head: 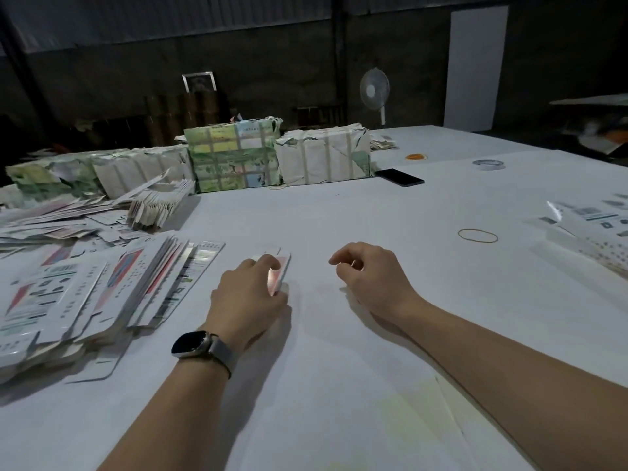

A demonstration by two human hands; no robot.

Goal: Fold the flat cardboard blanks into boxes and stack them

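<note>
1. I see a wide white table (339, 385) under both forearms; its cover carries a faint crease near my right arm
2. My left hand (248, 300), with a dark wristwatch (193, 345) on the wrist, curls its fingers round a small white and pink cardboard blank (280, 273) standing on edge on the table at centre
3. My right hand (370, 277) hovers just beside it, fingers loosely curled, holding nothing
4. To the left lies a fanned stack of flat blanks (85, 294); the print on them is too small to read
5. A rubber band (477, 235) lies right of centre; printed sheets (591, 226) sit at the right edge
6. Farther off lie a black phone (399, 177), a tape roll (488, 164) and paper-wrapped strapped bundles (234, 154); their contents are hidden
7. Beyond the table the room is dim, with a dark wall, a standing fan (374, 90) and a white panel (475, 66)
</note>
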